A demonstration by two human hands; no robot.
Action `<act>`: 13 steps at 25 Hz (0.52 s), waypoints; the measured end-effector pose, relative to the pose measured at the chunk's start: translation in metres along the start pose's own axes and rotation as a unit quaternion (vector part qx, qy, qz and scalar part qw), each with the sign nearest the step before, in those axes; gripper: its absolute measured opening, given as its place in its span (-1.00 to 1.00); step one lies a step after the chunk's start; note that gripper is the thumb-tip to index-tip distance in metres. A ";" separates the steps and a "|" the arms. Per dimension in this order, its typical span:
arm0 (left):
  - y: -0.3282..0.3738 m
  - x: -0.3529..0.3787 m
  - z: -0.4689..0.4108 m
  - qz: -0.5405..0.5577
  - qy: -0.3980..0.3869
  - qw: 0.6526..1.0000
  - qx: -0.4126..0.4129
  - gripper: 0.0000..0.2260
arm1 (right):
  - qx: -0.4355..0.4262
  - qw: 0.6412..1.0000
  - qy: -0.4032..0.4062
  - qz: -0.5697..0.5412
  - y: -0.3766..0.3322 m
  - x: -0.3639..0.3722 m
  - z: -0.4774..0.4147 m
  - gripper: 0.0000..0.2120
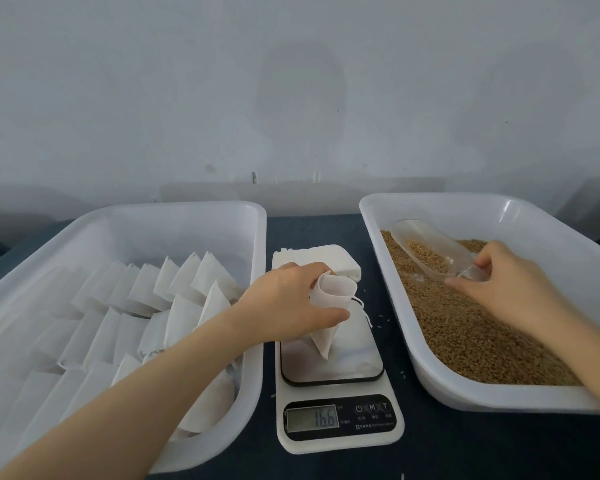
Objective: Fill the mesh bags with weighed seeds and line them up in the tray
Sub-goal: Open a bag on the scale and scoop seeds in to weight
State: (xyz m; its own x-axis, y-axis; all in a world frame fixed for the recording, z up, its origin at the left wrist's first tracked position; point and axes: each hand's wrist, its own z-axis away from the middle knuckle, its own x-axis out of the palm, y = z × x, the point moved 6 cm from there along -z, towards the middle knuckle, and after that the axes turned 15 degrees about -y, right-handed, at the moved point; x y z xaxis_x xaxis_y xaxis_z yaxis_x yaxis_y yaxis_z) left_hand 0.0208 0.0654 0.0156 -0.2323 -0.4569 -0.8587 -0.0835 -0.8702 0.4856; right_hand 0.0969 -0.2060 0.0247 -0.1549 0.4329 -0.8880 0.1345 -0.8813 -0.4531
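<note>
In the middle of the frame the left hand (291,303) holds a white mesh bag (335,294) over the platform of a digital kitchen scale (340,441). Its grip is curled round the bag's mouth, keeping it open, and the bag's lower tip touches the platform. At right, the right hand (506,282) has its grip pinched on the handle of a clear plastic scoop (430,251) that carries some seeds (465,334) and lies in the right tray (430,199). The left tray (187,209) holds rows of filled bags (174,285). A stack of empty bags (319,258) lies behind the scale on the dark bench (465,445).
</note>
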 end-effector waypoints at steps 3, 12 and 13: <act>0.001 0.000 0.000 -0.007 0.001 1.000 0.002 -0.61 | -0.039 0.996 0.031 0.070 -0.012 -0.013 0.006 -0.71; -0.001 0.001 -0.002 -0.010 0.005 1.000 0.009 -0.61 | -0.206 0.974 0.024 0.089 -0.058 -0.038 0.032 -0.54; -0.001 0.001 -0.003 -0.012 0.006 1.000 0.009 -0.60 | -0.222 0.967 0.030 0.123 -0.063 -0.039 0.035 -0.54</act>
State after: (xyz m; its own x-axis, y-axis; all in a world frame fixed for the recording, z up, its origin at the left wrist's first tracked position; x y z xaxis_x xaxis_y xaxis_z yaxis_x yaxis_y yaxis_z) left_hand 0.0233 0.0658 0.0141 -0.2191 -0.4383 -0.8717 -0.1064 -0.8774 0.4679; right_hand 0.0604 -0.1737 0.0908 -0.0093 0.2427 -0.9700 0.5684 -0.7968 -0.2048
